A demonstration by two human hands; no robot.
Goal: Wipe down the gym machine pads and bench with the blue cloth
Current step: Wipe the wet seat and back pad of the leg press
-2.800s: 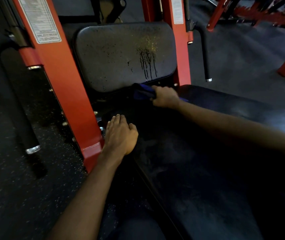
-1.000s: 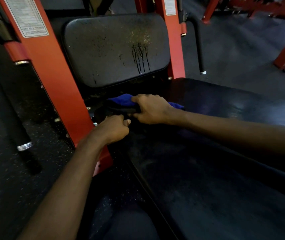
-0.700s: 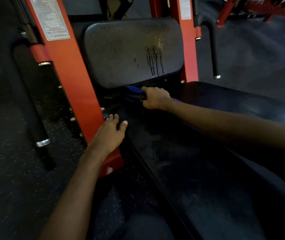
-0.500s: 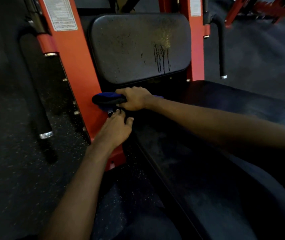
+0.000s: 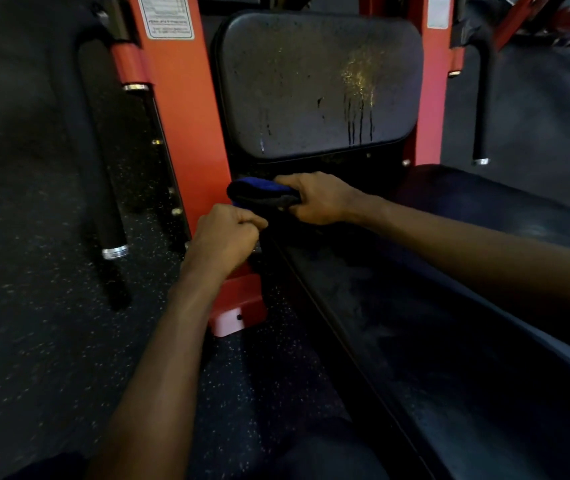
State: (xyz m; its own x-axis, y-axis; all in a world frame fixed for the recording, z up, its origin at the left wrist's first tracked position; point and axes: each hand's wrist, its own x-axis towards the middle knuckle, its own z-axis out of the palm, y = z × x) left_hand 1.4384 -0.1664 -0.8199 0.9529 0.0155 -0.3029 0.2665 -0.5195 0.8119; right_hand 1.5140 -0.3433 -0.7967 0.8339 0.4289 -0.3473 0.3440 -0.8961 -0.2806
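Note:
My right hand (image 5: 318,199) grips the folded blue cloth (image 5: 259,190) at the far left end of the black bench (image 5: 449,306), in the gap just below the upright back pad (image 5: 311,74). Dark drip streaks (image 5: 358,124) and fine wet specks mark the pad's lower right. My left hand (image 5: 226,237) lies curled into a fist against the bench's far left corner, just below the cloth. Nothing shows inside it. The bench surface carries faint smears.
An orange frame upright (image 5: 183,133) stands directly left of the pad and both hands, its foot (image 5: 238,313) on the speckled rubber floor (image 5: 51,341). A black padded bar (image 5: 101,150) hangs at the left, a thinner black handle (image 5: 481,98) at the right.
My right hand has swept the cloth back and forth along the bench's far end and now holds it at the left. My left hand's fingers have gone from flat to curled.

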